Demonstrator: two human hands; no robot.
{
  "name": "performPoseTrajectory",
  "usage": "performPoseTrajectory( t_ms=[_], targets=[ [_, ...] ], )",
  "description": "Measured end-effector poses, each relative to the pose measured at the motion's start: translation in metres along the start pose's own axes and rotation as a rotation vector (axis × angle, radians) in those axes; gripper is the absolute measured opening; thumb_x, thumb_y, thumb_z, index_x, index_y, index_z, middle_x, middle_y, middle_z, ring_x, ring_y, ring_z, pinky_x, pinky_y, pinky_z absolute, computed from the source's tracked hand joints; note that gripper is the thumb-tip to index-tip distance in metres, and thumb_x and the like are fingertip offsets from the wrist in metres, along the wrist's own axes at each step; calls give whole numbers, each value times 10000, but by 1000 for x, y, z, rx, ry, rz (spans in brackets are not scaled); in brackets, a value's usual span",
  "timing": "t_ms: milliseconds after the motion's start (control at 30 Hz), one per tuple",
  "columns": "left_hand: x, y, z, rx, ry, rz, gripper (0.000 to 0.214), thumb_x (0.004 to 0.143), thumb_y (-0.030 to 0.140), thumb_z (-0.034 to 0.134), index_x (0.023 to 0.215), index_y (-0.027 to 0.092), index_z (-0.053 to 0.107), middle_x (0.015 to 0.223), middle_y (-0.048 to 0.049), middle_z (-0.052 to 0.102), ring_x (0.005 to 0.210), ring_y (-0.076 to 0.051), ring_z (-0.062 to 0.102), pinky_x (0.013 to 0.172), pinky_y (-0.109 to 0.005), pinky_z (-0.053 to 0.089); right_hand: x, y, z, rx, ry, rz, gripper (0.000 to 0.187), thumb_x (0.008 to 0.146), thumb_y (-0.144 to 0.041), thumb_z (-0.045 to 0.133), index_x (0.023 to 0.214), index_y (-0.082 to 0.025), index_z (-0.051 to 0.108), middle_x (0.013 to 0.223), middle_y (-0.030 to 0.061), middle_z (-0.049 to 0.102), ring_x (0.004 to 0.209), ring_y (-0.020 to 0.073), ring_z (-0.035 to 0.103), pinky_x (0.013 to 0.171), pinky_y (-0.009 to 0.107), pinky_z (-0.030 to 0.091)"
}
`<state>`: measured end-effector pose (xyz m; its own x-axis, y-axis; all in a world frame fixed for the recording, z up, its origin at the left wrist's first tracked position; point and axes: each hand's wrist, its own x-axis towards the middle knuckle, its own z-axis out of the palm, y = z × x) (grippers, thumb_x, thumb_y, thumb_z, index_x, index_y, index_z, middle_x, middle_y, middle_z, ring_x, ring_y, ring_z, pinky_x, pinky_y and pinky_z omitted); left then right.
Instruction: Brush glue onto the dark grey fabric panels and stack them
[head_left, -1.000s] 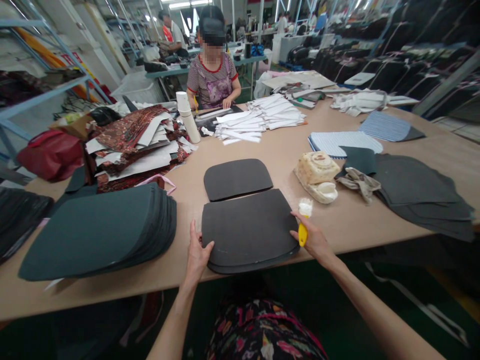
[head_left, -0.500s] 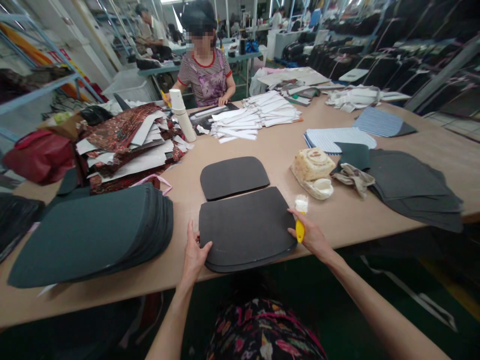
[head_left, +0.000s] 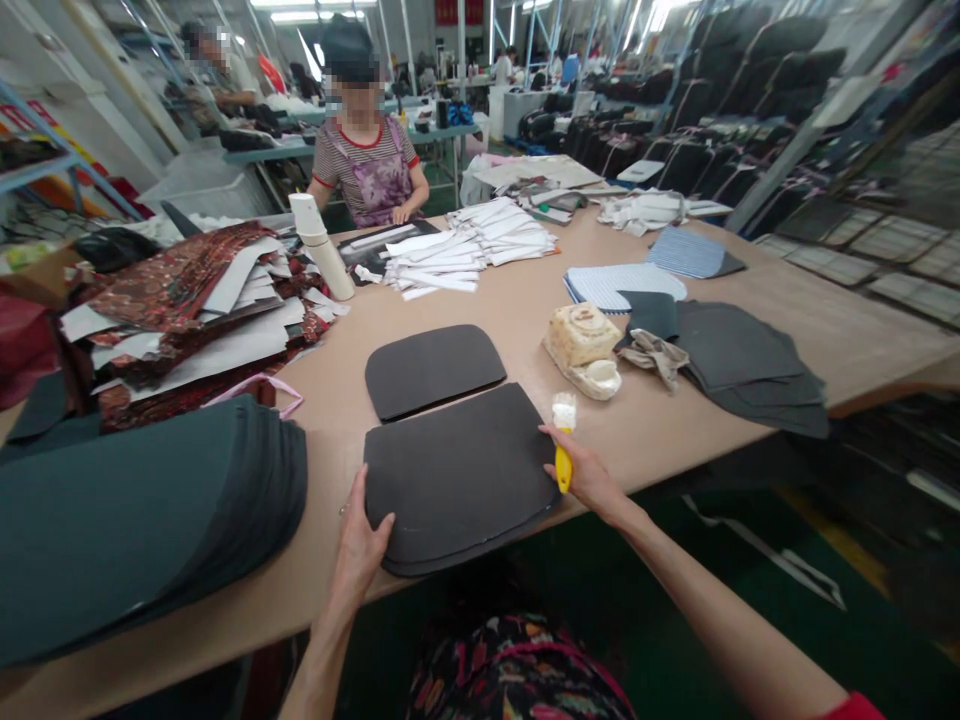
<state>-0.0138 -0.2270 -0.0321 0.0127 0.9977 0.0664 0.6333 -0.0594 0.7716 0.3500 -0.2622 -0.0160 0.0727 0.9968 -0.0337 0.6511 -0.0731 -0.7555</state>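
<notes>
A small stack of dark grey rounded panels (head_left: 457, 470) lies at the table's front edge. My left hand (head_left: 361, 530) rests along the stack's left side, fingers stretched out and thumb apart near the front corner. At the right side, my right hand (head_left: 589, 475) holds a brush (head_left: 563, 465) with a yellow handle and white bristles pointing away from me. Its fingertips touch the panels' right edge. Just behind the stack lies a smaller dark panel piece (head_left: 436, 370). A cream-coloured, crusted container (head_left: 583, 338) stands behind the brush.
On the left are a tall stack of dark green panels (head_left: 150, 510) and patterned scraps (head_left: 187, 285). A white bottle (head_left: 322, 250) stands near white strips (head_left: 465, 245). A crumpled cloth (head_left: 654, 357) and more grey panels (head_left: 742, 355) lie right. A co-worker (head_left: 367, 165) sits opposite.
My view has turned to the right, so the scene sits further left. Both hands stay at the stack's sides, and the brush remains in my right hand.
</notes>
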Motion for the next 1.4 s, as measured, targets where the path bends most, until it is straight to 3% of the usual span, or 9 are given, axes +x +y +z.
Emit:
performPoseTrajectory(
  t_ms=[100,300,633,1033,1400],
  targets=[
    [1,1,3,109,-16,100,633,756,208,509,1362,172,327,1364,-137,403,1298,-269,364,1082,-480,311,1,2,1,33,12,-21,581,759,-217,526,1330,-178,430,1190,108,591,961,228,600,841,351,461],
    [-2,10,9,276,12,184,510,800,156,403,1309,125,406,1402,-171,278,1319,-292,310,1081,-498,305,1,2,-2,98,15,-10,580,748,-201,550,1318,-184,442,1224,109,574,1061,247,566,908,385,437],
    [6,-5,9,392,10,214,441,794,236,415,1199,94,519,1327,-198,358,1222,-313,427,1027,-509,379,3,5,-8,142,12,-48,562,738,-202,570,1288,-168,458,1279,123,538,1166,248,510,990,403,385],
    [9,-4,8,357,1,157,439,737,226,466,1164,161,546,1302,-152,419,1219,-303,436,1033,-524,365,1,3,-11,86,-26,-70,567,765,-199,551,1319,-186,433,1169,95,608,914,201,605,819,334,470],
    [7,-2,9,319,0,122,444,727,213,485,1165,177,550,1336,-142,413,1257,-326,402,1044,-537,348,1,1,-14,45,-43,-82,553,747,-169,537,1294,-192,458,1120,83,628,916,200,597,817,339,465]
  ],
)
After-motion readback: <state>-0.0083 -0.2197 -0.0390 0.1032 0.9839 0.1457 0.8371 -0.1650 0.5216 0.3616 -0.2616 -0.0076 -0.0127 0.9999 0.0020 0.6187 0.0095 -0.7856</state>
